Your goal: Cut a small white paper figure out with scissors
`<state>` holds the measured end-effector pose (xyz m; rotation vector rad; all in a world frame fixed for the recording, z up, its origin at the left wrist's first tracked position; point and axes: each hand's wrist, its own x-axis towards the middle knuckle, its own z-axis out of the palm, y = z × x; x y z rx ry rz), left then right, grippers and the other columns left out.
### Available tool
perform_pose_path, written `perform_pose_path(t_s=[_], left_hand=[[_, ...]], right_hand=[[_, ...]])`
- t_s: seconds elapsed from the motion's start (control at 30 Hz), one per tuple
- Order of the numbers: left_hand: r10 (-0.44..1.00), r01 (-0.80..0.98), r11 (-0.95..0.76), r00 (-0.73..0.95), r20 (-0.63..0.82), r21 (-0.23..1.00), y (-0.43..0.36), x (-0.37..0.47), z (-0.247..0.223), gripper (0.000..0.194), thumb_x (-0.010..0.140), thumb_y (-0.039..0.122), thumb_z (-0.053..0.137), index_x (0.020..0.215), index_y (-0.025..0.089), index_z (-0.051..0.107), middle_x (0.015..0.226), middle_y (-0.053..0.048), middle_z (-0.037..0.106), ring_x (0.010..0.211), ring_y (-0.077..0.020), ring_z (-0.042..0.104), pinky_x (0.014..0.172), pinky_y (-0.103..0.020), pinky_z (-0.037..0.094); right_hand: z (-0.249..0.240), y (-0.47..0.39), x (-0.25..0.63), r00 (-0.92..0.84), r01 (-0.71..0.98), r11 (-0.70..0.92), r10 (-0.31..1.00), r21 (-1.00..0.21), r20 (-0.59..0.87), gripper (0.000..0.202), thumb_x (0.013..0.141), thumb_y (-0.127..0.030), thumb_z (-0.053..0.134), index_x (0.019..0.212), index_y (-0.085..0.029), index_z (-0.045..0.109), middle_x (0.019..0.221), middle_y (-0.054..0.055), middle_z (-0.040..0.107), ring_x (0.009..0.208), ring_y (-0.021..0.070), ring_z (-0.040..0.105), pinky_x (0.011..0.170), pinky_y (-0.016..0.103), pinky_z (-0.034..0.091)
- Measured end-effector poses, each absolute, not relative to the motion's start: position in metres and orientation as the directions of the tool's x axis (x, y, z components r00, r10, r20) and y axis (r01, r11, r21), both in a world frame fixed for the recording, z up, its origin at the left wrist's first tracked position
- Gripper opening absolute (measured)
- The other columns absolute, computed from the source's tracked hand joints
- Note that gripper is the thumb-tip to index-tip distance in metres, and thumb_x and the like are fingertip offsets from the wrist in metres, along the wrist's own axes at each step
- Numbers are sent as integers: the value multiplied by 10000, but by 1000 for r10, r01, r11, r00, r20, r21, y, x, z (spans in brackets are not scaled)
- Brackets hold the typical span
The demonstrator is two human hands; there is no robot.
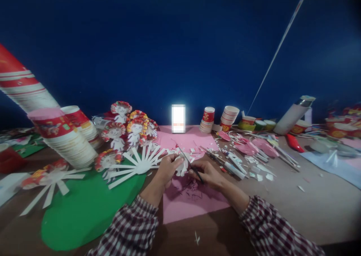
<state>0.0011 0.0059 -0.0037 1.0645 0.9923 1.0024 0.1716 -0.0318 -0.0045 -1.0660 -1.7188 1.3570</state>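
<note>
My left hand [168,168] pinches a small white paper cutout [182,168] between thumb and fingers. In my right hand [208,174] is a pair of scissors [197,173] with dark handles, its blades pointing up and left alongside the cutout. Whether the blades touch the paper is hard to tell. Both hands are above a pink paper sheet [180,211] with dark scribbled lines on it. Left of my left hand lies a white fan-shaped piece of cut strips [141,167], partly over a green paper sheet [76,218].
Stacked red-and-white paper cups [64,139] lean at the left, near several paper figures with red and yellow frills [135,130]. Pens [229,165], white scraps [269,177] and pink pieces [262,147] litter the right. A bright blurred screen [178,118] stands before the blue wall [141,41].
</note>
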Motion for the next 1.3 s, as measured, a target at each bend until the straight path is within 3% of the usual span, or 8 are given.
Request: perform_pose_path(t_s=[0.5, 0.93, 1.3], left_hand=[[955, -202, 218, 244, -166, 955, 6, 3, -7, 259, 597, 353, 735, 716, 149, 629, 553, 16, 600, 452, -116, 509, 469, -246, 403], [957, -297, 245, 228, -180, 923, 2, 7, -3, 309, 551, 343, 775, 718, 130, 626, 539, 13, 599, 452, -107, 505, 466, -240, 394], [965, -299, 233, 191, -181, 925, 1, 10, -3, 286, 564, 322, 757, 734, 129, 632, 555, 7, 611, 457, -107, 517, 467, -234, 407]], right_hand=[[1, -33, 171, -419, 188, 116, 908, -975, 27, 446, 749, -568, 645, 752, -127, 576, 611, -30, 460, 549, 84, 378, 490, 203, 279], [-2, -35, 169, -420, 24, 2, 907, -1000, -8, 439, 733, -552, 679, 796, -130, 579, 587, -25, 507, 497, 85, 438, 477, 206, 340], [-4, -34, 168, -404, 58, 71, 914, -996, 42, 390, 754, -497, 679, 772, -124, 570, 620, -24, 487, 542, 83, 419, 498, 202, 324]])
